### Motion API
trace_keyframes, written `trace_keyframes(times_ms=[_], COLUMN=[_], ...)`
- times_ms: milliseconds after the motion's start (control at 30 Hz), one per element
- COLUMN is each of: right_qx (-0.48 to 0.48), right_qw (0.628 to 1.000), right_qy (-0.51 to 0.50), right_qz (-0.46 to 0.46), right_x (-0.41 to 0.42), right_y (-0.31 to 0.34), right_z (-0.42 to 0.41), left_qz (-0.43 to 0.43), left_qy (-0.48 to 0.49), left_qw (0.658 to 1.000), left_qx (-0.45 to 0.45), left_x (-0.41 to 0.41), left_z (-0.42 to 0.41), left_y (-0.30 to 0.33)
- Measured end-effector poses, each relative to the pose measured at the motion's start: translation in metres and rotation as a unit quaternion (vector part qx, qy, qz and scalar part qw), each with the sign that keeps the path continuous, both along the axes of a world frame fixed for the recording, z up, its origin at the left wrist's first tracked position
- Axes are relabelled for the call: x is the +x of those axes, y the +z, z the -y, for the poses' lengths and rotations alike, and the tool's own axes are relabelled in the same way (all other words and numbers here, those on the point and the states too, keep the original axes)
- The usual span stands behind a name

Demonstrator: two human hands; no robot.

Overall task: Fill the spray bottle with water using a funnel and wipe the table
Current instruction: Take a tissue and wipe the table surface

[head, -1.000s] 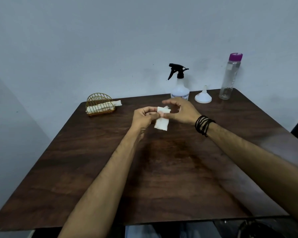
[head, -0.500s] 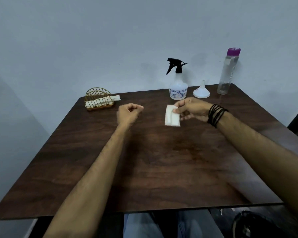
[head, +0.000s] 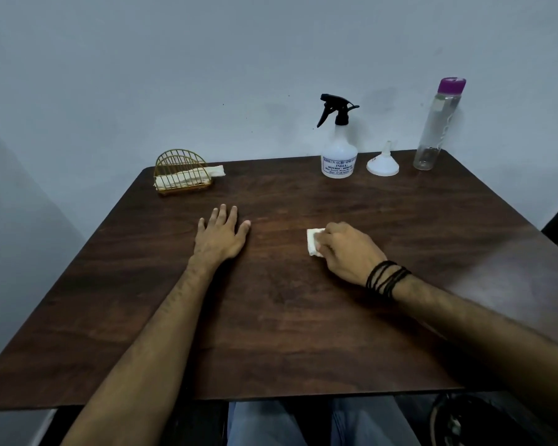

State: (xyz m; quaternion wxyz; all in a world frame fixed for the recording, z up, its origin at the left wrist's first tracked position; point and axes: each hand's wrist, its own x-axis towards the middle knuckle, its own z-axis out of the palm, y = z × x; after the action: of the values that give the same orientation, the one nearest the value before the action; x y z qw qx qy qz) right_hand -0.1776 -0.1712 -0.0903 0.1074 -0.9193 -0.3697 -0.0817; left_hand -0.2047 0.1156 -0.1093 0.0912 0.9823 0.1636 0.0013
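Dark brown wood-grain tabletop (head: pixel 271 333) carries all items. The right hand (head: pixel 348 252), at 3 o'clock from the tabletop centre, is curled over a folded white tissue (head: pixel 312 241) and presses it against the surface; black cords (head: pixel 385 278) wrap the wrist. The left hand (head: pixel 221 235), at 9 o'clock from the tissue and well apart from it, lies flat, palm down, fingers extended, holding nothing.

Along the far edge, at 12 to 1 o'clock: the spray bottle (head: pixel 339 156) stands upright with its black trigger head fitted. Just beside it, at its 3 o'clock, the white funnel (head: pixel 383 162) rests wide mouth down, spout up. Further toward 3 o'clock stands a clear water bottle (head: pixel 435 130) with a purple cap.

At 11 o'clock, a gold wire holder (head: pixel 181 172) contains white tissues.
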Motion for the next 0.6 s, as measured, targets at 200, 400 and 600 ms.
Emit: trace_keyframes(times_ms=[200,400,600], right_qx=[-0.086,-0.2,-0.19], right_qw=[0.987,0.976,0.975], right_qy=[0.136,0.067,0.024], right_qz=[-0.016,-0.06,-0.111], right_x=[-0.024,0.028,0.051], right_y=[0.002,0.015,0.014], right_z=[-0.028,-0.064,-0.058], left_qz=[0.009,0.01,0.008], left_qy=[0.007,0.005,0.004], left_qw=[1.0,1.0,1.0], left_qx=[0.013,0.008,0.006], left_x=[0.001,0.0,-0.001], left_z=[0.0,-0.001,-0.001], left_y=[-0.005,-0.004,-0.003])
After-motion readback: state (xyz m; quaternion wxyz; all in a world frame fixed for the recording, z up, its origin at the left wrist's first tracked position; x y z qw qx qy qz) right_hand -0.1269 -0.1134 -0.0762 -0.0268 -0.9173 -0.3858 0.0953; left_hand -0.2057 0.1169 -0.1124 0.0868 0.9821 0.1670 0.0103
